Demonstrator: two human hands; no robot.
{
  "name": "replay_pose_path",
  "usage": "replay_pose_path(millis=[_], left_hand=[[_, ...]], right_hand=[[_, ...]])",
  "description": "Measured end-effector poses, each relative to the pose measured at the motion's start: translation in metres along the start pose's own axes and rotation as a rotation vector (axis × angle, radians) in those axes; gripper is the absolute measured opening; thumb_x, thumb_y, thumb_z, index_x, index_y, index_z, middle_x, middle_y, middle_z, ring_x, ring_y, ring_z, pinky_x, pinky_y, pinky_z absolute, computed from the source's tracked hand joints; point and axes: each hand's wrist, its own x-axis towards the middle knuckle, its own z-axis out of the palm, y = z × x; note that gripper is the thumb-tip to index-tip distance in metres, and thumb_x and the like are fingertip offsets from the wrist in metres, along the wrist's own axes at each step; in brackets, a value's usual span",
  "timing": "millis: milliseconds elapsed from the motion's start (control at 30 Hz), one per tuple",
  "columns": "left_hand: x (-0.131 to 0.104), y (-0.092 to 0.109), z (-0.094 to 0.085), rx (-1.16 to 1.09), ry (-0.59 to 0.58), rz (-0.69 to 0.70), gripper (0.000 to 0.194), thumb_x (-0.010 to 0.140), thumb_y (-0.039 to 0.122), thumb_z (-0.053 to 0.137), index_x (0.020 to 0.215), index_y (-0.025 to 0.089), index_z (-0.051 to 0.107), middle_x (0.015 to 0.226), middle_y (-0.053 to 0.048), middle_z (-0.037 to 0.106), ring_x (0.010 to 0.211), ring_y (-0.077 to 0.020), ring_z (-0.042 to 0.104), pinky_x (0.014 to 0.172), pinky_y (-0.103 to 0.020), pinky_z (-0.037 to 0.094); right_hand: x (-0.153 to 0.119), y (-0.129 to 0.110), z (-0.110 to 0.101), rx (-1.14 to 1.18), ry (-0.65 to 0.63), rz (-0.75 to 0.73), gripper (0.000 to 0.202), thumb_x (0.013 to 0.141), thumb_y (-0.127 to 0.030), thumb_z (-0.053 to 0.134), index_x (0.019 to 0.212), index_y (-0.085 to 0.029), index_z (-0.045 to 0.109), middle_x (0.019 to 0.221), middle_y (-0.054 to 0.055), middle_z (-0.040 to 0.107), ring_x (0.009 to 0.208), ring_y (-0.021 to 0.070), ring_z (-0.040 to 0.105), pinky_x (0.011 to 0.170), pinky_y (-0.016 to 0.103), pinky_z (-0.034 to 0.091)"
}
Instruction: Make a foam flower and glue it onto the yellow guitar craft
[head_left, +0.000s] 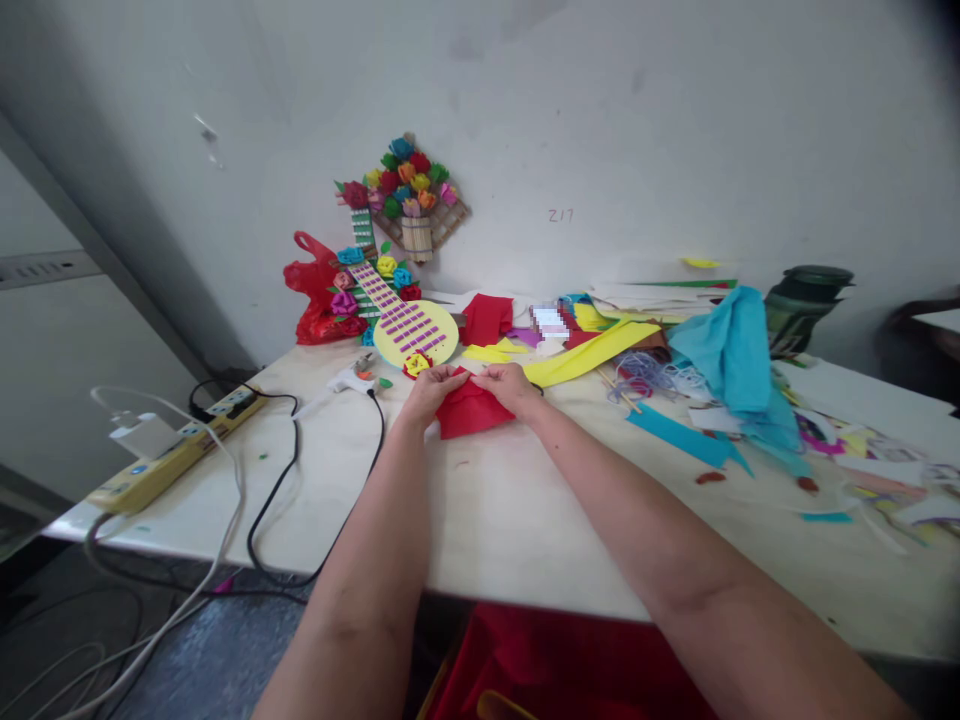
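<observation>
A piece of red crepe paper (474, 412) is held just above the white table, near its middle. My left hand (433, 388) pinches its upper left edge, fingers closed. Opposite, my right hand (513, 386) grips the upper right edge, the fingertips of both hands close together. The sheet hangs down towards me below the fingers. Right behind my left hand lies a yellow paper flower (417, 364) at the lower end of a round yellow board (427, 328) with purple strips. A white glue gun (352, 378) rests to the left.
A power strip (180, 450) with cords lies at the left. Paper flowers in a stick holder (417, 238) stand against the wall. Behind and right are red paper (487, 318), a yellow strip (592, 355), blue crepe paper (731, 350), scraps and a dark green bottle (802, 310).
</observation>
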Motion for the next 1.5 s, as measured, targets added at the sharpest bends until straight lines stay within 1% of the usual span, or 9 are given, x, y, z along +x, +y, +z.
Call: replay_pose_path(millis=[133, 333, 600, 767, 900, 1067, 1167, 1333, 1500], left_hand=[[-0.001, 0.001, 0.002, -0.022, 0.000, -0.004, 0.032, 0.055, 0.035, 0.076, 0.071, 0.014, 0.058, 0.060, 0.002, 0.060, 0.053, -0.0079, 0.054, 0.051, -0.019, 0.042], [0.002, -0.002, 0.001, 0.002, 0.035, 0.044, 0.031, 0.056, 0.036, 0.075, 0.071, 0.015, 0.057, 0.058, 0.003, 0.059, 0.053, -0.0086, 0.054, 0.051, -0.019, 0.042], [0.003, -0.002, 0.001, 0.100, 0.061, 0.107, 0.032, 0.061, 0.042, 0.070, 0.071, 0.015, 0.057, 0.056, 0.003, 0.056, 0.052, -0.0083, 0.051, 0.051, -0.019, 0.040], [0.003, 0.000, 0.004, 0.171, 0.105, 0.157, 0.035, 0.060, 0.046, 0.069, 0.071, 0.015, 0.057, 0.055, 0.004, 0.054, 0.052, -0.0086, 0.050, 0.050, -0.020, 0.038], [0.004, 0.001, 0.004, 0.273, 0.134, 0.152, 0.037, 0.062, 0.051, 0.065, 0.070, 0.015, 0.056, 0.050, 0.005, 0.048, 0.046, -0.0070, 0.044, 0.043, -0.018, 0.032], [0.005, 0.000, 0.001, 0.470, 0.205, 0.134, 0.043, 0.063, 0.053, 0.063, 0.053, 0.015, 0.046, 0.044, 0.006, 0.037, 0.042, -0.0047, 0.031, 0.039, -0.018, 0.023], [0.007, -0.001, -0.001, 0.488, 0.212, 0.149, 0.043, 0.062, 0.053, 0.063, 0.052, 0.016, 0.044, 0.045, 0.006, 0.038, 0.043, -0.0053, 0.032, 0.039, -0.019, 0.023], [0.006, -0.001, -0.003, 0.456, 0.214, 0.158, 0.041, 0.066, 0.053, 0.061, 0.053, 0.016, 0.047, 0.046, 0.003, 0.041, 0.046, -0.0084, 0.039, 0.041, -0.021, 0.026], [0.005, 0.001, -0.008, 0.406, 0.236, 0.137, 0.040, 0.067, 0.051, 0.061, 0.052, 0.017, 0.048, 0.044, 0.003, 0.041, 0.046, -0.0102, 0.041, 0.041, -0.022, 0.025]], right_hand=[[0.000, -0.001, -0.001, 0.004, -0.015, 0.003, 0.024, 0.063, -0.038, 0.058, 0.058, -0.015, 0.060, 0.053, -0.004, 0.049, 0.055, 0.0095, 0.042, 0.055, 0.023, 0.034], [0.000, 0.001, 0.000, 0.028, -0.031, 0.029, 0.026, 0.062, -0.040, 0.060, 0.059, -0.014, 0.061, 0.055, -0.003, 0.051, 0.056, 0.0097, 0.043, 0.054, 0.023, 0.035], [0.002, 0.006, 0.000, 0.048, -0.019, 0.020, 0.028, 0.061, -0.041, 0.060, 0.053, -0.015, 0.054, 0.050, -0.005, 0.042, 0.050, 0.0078, 0.035, 0.050, 0.022, 0.030], [0.001, 0.005, -0.001, 0.050, -0.065, 0.044, 0.032, 0.062, -0.047, 0.059, 0.055, -0.016, 0.054, 0.049, -0.005, 0.040, 0.050, 0.0081, 0.034, 0.049, 0.023, 0.028], [0.001, 0.005, -0.001, -0.002, -0.054, 0.046, 0.035, 0.061, -0.046, 0.060, 0.048, -0.017, 0.045, 0.045, -0.007, 0.033, 0.047, 0.0071, 0.029, 0.047, 0.023, 0.025], [0.000, 0.003, -0.003, 0.023, -0.054, 0.052, 0.038, 0.060, -0.048, 0.061, 0.046, -0.017, 0.043, 0.044, -0.007, 0.030, 0.047, 0.0067, 0.027, 0.047, 0.023, 0.024], [0.001, 0.004, -0.004, 0.052, -0.073, 0.062, 0.038, 0.060, -0.048, 0.062, 0.047, -0.017, 0.045, 0.045, -0.007, 0.034, 0.048, 0.0072, 0.030, 0.047, 0.023, 0.026], [0.003, 0.007, -0.004, 0.069, -0.058, 0.089, 0.030, 0.058, -0.044, 0.062, 0.054, -0.015, 0.056, 0.049, -0.004, 0.046, 0.050, 0.0089, 0.039, 0.050, 0.023, 0.032], [0.002, 0.006, -0.005, 0.089, -0.071, 0.107, 0.030, 0.059, -0.044, 0.063, 0.053, -0.016, 0.054, 0.048, -0.004, 0.046, 0.048, 0.0086, 0.039, 0.048, 0.023, 0.033]])
